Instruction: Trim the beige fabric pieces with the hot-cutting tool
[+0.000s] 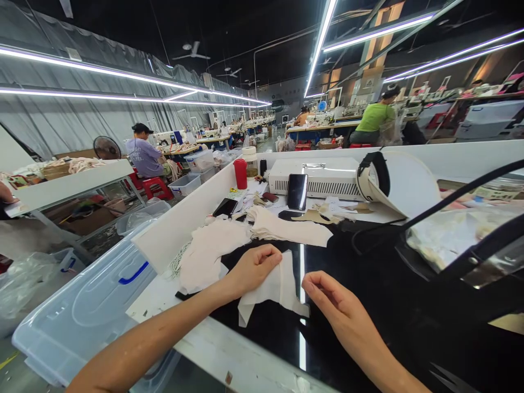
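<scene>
One pale cloth (275,290) is clamped in the left hand (256,266), near the right hand (338,303) (grip: I can't tell).

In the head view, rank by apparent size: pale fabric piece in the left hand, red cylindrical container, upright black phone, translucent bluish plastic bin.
1. Translucent bluish plastic bin
2. Pale fabric piece in the left hand
3. Upright black phone
4. Red cylindrical container
</scene>
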`<state>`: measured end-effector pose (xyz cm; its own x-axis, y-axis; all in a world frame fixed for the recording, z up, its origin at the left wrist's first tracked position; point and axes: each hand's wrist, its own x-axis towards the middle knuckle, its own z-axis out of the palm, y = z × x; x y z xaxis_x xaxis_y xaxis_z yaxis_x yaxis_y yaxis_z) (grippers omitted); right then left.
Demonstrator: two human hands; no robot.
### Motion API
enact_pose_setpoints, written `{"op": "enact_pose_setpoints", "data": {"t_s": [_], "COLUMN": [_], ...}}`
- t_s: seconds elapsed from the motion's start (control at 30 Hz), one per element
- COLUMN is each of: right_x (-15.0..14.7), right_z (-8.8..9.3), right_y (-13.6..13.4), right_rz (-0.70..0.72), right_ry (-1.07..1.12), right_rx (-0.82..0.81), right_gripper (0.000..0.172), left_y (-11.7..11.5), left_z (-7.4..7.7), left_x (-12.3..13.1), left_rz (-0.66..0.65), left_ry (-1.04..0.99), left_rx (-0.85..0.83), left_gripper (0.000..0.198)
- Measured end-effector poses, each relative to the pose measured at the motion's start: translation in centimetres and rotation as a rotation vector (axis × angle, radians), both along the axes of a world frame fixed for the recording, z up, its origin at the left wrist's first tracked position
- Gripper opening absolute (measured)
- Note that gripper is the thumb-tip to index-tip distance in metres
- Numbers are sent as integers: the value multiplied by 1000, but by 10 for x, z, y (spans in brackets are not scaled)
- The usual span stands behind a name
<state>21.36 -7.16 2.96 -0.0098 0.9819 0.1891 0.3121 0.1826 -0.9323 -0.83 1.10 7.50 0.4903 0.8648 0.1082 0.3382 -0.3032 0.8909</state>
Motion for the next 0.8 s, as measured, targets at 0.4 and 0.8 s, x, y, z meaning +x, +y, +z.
{"op": "enact_pose_setpoints", "data": {"t_s": [0.4, 0.8], "right_x": [-3, 25], "right_z": [0, -11], "right_y": [10, 45], "right_rz": [109, 88], "right_ry": [68, -376], "right_rx": [-173, 234], "right_gripper": [68, 35], "left_y": [-3, 7], "left_z": [3, 5], "left_x": [0, -5], "left_rz": [-72, -264], "left_ry": [-8, 292], "left_rx": [21, 993], "left_gripper": [51, 30]}}
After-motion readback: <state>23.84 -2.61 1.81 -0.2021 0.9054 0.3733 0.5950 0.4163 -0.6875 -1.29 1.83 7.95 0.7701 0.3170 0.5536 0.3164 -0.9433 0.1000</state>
